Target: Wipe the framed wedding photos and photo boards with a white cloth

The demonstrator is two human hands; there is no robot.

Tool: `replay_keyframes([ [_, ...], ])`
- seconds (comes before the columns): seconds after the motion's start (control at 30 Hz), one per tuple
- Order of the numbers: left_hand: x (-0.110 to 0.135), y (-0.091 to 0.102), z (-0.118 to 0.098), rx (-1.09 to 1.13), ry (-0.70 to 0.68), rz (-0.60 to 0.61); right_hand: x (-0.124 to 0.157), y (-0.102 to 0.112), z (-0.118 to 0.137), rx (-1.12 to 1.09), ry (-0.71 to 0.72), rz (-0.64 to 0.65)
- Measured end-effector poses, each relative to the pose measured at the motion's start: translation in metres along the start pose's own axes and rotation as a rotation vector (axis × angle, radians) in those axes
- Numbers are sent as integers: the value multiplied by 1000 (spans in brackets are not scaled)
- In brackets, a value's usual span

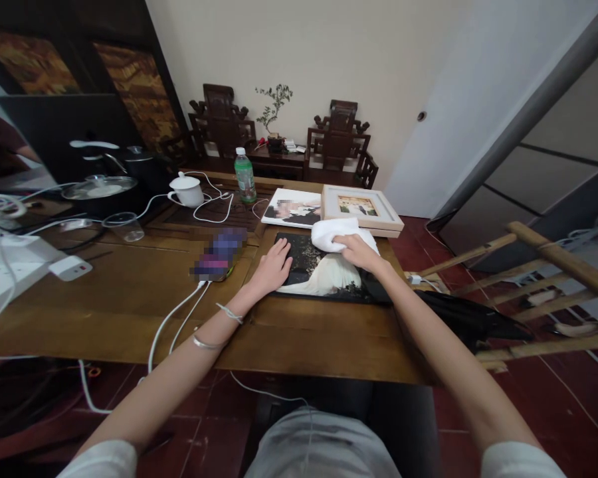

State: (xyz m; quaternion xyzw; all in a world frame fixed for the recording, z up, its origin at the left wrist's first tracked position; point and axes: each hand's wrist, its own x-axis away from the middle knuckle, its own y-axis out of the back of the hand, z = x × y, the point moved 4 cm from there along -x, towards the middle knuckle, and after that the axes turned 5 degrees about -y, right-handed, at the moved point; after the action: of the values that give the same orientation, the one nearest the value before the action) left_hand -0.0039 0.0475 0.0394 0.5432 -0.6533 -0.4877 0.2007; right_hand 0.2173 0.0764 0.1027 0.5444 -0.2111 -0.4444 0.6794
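A dark glossy photo print [323, 279] lies flat on the wooden table [129, 292] in front of me. My left hand [273, 265] rests on its left edge with the fingers stretched out flat. My right hand [359, 252] is closed on a white cloth [336, 234] that is pressed against the print's upper right part. Behind the print lie a second photo [293, 207] and a pale wooden picture frame [361, 209].
A phone [218, 255] on a white cable lies left of the print. Further left are a white teapot [186, 190], a green bottle [244, 176], a clear cup [123, 226], a power strip [10, 265] and cookware. A bamboo rack [553, 279] stands at the right.
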Motion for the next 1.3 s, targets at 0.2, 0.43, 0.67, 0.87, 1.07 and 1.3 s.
replay_keyframes([
  [0.2, 0, -1, 2, 9, -4, -13, -4, 0, 7, -48, -33, -13],
  [0.43, 0, -4, 4, 15, 2, -31, 75, -12, 61, 53, 33, 98],
  [0.67, 1, -3, 1, 10, 16, -23, 113, -18, 101, -24, 72, 255],
  [0.87, -2, -4, 2, 4, -4, -12, 52, -19, 79, 10, 51, 122],
  [1.07, -2, -5, 5, 31, -18, -18, -22, -12, 48, -1, 6, 56],
  [1.3, -1, -2, 2, 52, -6, -23, -23, -21, 52, 59, -75, 33],
])
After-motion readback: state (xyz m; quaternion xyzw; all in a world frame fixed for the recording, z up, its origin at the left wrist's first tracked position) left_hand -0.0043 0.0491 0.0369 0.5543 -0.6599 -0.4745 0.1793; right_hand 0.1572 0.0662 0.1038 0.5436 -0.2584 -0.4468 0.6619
